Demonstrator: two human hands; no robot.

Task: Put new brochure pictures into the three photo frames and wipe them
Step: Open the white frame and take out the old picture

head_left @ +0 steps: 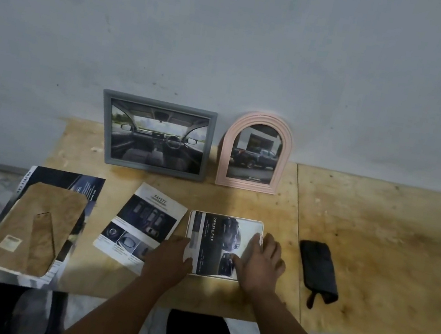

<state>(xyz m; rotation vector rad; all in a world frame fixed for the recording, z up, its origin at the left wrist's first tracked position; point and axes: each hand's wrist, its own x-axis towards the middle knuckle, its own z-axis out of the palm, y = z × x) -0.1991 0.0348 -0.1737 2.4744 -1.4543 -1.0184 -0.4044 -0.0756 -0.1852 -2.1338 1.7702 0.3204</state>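
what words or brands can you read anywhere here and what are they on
"SAFETY": heading of the loose brochure page on the table.
"DOUBLE CAB": sideways on the picture in the white frame under both hands.
"DOUBLE CA", cut off: edge of the brochure at left.
"TOYOTA": bottom of the picture in the pink arched frame.
Small print and the label on the brown backing board: too blurred to read.
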